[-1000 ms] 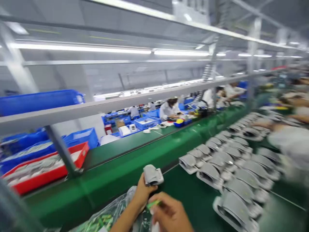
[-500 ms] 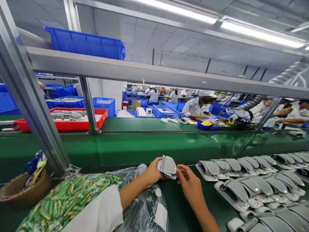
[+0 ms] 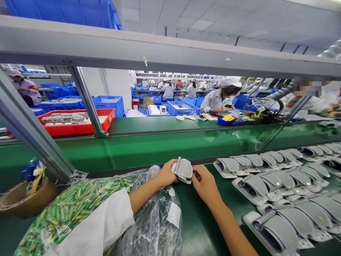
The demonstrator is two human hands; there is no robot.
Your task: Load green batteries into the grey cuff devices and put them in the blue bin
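My left hand (image 3: 167, 173) is closed around the left side of a light grey rolled cuff (image 3: 184, 170) with a curved flap, and holds it up over the green work surface. At the cuff's right edge is my right hand (image 3: 204, 180), its thumb and fingers pinched together; whatever lies between the fingertips is hidden. Below my left forearm lies a clear plastic bag (image 3: 153, 227) beside a heap of small green and gold parts (image 3: 69, 202) in plastic.
Rows of similar grey cuffs (image 3: 282, 181) on white bases fill the right side. A brown bowl (image 3: 39, 199) with scissors stands at the left by a metal post (image 3: 39, 131). Behind the green ledge are a red tray (image 3: 109, 121), blue crates and a co-worker (image 3: 215, 97).
The view has tilted down and shifted slightly. A small green bit showed at my right fingertips before; now it is out of sight and the fingers are right against the cuff's edge.
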